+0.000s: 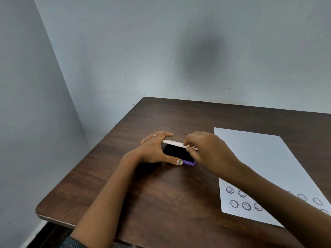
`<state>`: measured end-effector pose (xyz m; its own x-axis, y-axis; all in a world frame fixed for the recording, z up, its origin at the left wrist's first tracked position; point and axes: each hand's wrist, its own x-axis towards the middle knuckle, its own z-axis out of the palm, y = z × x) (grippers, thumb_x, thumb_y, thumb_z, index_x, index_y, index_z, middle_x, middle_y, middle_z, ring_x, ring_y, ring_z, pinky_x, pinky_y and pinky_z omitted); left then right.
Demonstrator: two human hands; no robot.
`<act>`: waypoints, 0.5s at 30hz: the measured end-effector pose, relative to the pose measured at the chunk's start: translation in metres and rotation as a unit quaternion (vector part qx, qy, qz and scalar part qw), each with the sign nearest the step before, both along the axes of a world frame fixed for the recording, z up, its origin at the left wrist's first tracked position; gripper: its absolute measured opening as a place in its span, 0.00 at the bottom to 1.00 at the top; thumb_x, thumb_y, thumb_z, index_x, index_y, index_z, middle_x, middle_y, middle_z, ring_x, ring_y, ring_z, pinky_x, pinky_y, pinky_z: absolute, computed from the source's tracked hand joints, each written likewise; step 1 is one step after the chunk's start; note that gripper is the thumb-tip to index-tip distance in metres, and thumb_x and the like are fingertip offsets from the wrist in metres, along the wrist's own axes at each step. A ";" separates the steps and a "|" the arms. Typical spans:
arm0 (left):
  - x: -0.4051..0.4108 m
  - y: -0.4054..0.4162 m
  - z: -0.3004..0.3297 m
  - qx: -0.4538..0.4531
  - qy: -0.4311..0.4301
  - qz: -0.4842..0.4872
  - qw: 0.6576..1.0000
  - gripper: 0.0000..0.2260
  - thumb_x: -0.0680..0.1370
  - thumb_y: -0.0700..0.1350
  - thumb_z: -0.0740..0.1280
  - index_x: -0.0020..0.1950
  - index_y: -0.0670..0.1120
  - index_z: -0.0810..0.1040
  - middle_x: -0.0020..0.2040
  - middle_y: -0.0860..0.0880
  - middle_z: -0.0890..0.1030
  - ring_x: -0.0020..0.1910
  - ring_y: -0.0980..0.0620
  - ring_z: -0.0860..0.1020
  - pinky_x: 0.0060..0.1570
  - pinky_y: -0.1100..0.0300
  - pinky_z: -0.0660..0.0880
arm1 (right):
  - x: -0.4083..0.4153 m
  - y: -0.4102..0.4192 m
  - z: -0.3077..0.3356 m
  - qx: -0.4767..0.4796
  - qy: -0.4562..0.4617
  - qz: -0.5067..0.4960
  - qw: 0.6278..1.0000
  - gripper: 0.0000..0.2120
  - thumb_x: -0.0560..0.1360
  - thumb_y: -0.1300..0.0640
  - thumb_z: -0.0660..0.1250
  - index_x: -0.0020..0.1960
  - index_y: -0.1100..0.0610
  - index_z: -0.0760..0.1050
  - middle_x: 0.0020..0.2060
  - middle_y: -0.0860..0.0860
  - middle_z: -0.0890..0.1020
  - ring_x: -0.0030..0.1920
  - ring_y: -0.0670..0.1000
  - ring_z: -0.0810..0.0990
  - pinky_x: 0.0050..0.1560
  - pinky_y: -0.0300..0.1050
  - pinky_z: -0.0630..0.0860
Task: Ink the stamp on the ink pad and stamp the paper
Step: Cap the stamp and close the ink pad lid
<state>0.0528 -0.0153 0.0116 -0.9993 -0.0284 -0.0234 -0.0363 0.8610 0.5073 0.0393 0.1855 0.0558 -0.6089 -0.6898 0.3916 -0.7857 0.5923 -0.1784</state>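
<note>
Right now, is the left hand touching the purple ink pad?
Touching. The head view shows the left hand cupping the ink pad, thumb pressed against its near purple side.

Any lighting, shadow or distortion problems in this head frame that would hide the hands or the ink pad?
Head view: even, soft light, no glare; a dark smudge of shadow on the wall; wide-angle bending at the table edges; both hands sharp, left hand and right hand on the ink pad; stamped marks on the paper slightly soft.

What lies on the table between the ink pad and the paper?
Bare table beyond the right hand, which spans the gap from ink pad to paper, head view.
</note>
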 end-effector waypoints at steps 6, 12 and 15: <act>-0.001 -0.002 -0.002 0.001 0.005 -0.008 1.000 0.35 0.61 0.67 0.73 0.64 0.62 0.66 0.72 0.56 0.62 0.73 0.54 0.54 0.66 0.56 0.50 | 0.016 -0.001 -0.013 0.057 0.050 0.000 0.997 0.10 0.76 0.57 0.60 0.54 0.56 0.76 0.51 0.54 0.81 0.49 0.55 0.76 0.49 0.50 0.71; 0.001 -0.003 0.002 -0.010 -0.002 -0.019 1.000 0.34 0.61 0.68 0.73 0.64 0.63 0.66 0.70 0.57 0.64 0.71 0.53 0.58 0.68 0.53 0.53 | 0.018 0.002 -0.024 0.090 0.019 -0.018 0.996 0.11 0.78 0.56 0.59 0.57 0.54 0.75 0.57 0.51 0.80 0.55 0.50 0.74 0.68 0.55 0.62; 0.003 -0.003 0.004 -0.005 -0.008 -0.022 1.000 0.34 0.61 0.68 0.73 0.64 0.63 0.66 0.70 0.57 0.64 0.71 0.53 0.57 0.68 0.52 0.52 | 0.017 0.004 -0.024 0.089 0.014 -0.018 0.996 0.11 0.78 0.56 0.59 0.57 0.54 0.76 0.57 0.51 0.80 0.55 0.49 0.74 0.71 0.55 0.59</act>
<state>0.0560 -0.0184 0.0159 -0.9991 0.0154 -0.0384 -0.0058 0.8672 0.4980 0.0564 0.1894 0.0314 -0.6254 -0.7277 0.2817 -0.7663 0.6409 -0.0456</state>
